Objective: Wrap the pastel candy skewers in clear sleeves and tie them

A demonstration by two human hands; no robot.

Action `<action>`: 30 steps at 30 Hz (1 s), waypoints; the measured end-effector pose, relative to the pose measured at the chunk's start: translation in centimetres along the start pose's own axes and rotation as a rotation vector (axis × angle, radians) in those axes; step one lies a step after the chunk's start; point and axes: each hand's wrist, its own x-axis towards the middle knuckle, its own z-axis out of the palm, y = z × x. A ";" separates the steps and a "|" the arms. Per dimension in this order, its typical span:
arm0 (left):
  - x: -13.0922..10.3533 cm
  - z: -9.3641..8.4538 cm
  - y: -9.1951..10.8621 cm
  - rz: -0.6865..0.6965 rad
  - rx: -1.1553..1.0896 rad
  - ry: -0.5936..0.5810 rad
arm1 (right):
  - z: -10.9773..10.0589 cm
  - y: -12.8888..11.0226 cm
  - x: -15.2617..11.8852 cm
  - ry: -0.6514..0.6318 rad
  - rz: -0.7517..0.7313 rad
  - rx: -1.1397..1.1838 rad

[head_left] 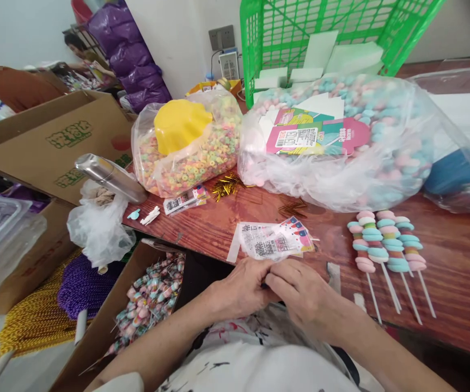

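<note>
My left hand [245, 287] and my right hand [302, 291] meet at the table's front edge, fingers bent and pressed together. Whatever lies between them is hidden by the fingers. Just beyond the fingertips is a fanned stack of clear printed bags [273, 240], with dark print and coloured dots. To the right, several candy skewers [388, 245] lie side by side, pink, blue and white pieces on white sticks. Short gold twist ties [292, 208] lie behind the printed bags.
A big bag of pink and blue candy [402, 158] and a bag of ring candy [185, 169] line the back. A steel flask [112, 178] stands left. A box of wrapped skewers [148, 305] sits below the table edge. Behind is a green crate [255, 49]; co-workers are far left.
</note>
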 end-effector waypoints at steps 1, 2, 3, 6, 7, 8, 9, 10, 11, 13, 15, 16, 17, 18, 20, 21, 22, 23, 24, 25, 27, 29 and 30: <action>0.0 -0.3 0.2 0.004 -0.061 0.013 | -0.3 0.3 0.1 0.007 0.024 0.021; -0.1 -0.7 0.5 0.002 -0.132 0.031 | -0.6 0.7 0.2 0.016 0.056 0.040; -0.2 -1.3 0.8 -0.011 -0.205 0.047 | -1.1 1.1 0.2 0.017 0.084 0.058; -0.6 -2.7 1.2 -0.147 -0.384 -0.011 | -2.4 2.2 0.6 -0.017 0.115 0.110; -0.6 -2.9 1.2 -0.208 -0.424 -0.036 | -2.5 2.3 0.9 -0.032 0.107 0.131; -0.5 -3.0 1.2 -0.247 -0.454 -0.037 | -2.5 2.2 1.3 -0.032 0.099 0.149; -0.4 -2.8 1.1 -0.253 -0.480 -0.007 | -2.3 2.1 1.8 -0.013 0.097 0.160; -0.3 -2.6 0.9 -0.226 -0.508 0.052 | -2.0 2.0 2.3 0.023 0.103 0.167; -0.1 -2.3 0.8 -0.181 -0.541 0.133 | -1.6 1.8 2.9 0.073 0.114 0.176; 0.2 -1.9 0.7 -0.101 -0.604 0.279 | -0.9 1.5 3.9 0.196 0.151 0.234; 0.4 -2.0 0.7 -0.082 -0.649 0.398 | -0.3 1.3 4.5 0.356 0.270 0.381; 0.5 -2.2 0.7 -0.073 -0.660 0.450 | 0.0 1.1 4.7 0.455 0.363 0.475; 0.6 -2.4 0.8 -0.057 -0.660 0.492 | 0.4 0.9 4.8 0.543 0.464 0.565; 0.7 -2.7 0.8 -0.034 -0.653 0.525 | 0.8 0.6 4.8 0.601 0.553 0.635; 0.8 -3.0 0.8 0.032 -0.594 0.562 | 1.9 0.0 4.9 0.591 0.629 0.695; 0.8 -3.0 0.8 0.068 -0.544 0.573 | 2.5 -0.4 5.0 0.545 0.620 0.683; 0.8 -3.0 0.7 0.096 -0.498 0.580 | 3.1 -0.6 5.1 0.528 0.604 0.663; 0.8 -2.9 0.7 0.107 -0.479 0.582 | 3.5 -0.7 5.3 0.541 0.579 0.638; 0.7 -2.7 0.6 0.096 -0.500 0.572 | 3.9 -0.7 5.5 0.580 0.549 0.612; 0.5 -2.6 0.4 0.066 -0.562 0.547 | 4.0 -0.6 5.6 0.632 0.517 0.585; 0.1 -2.5 0.0 -0.022 -0.739 0.443 | 3.9 -0.2 5.9 0.691 0.440 0.523; -0.3 -2.5 -0.3 -0.068 -0.852 0.298 | 3.6 0.2 6.0 0.675 0.383 0.460; -0.4 -2.6 -0.5 -0.059 -0.868 0.237 | 3.5 0.4 6.1 0.660 0.367 0.438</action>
